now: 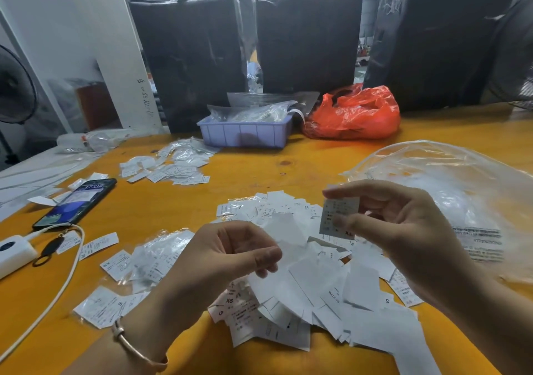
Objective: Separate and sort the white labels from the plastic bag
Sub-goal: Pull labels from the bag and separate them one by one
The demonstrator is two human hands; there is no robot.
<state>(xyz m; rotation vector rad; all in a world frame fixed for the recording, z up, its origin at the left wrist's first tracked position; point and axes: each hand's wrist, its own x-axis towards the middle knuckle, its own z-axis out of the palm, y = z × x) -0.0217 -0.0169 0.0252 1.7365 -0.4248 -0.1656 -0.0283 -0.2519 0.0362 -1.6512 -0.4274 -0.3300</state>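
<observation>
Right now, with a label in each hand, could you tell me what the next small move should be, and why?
Probably set the label pinched in the right hand onto its size pile. Its print reads XL, so it looks identified, and smaller piles already lie apart from the main heap on the table. The left hand holds another label, ready to be read next.

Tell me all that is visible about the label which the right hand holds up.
The label is a small white rectangle, seemingly thin paper or fabric, with faint printed lines and "XL" near its lower edge. The right hand pinches it upright above the pile of labels on the table. Only the fingers touch it.
</observation>
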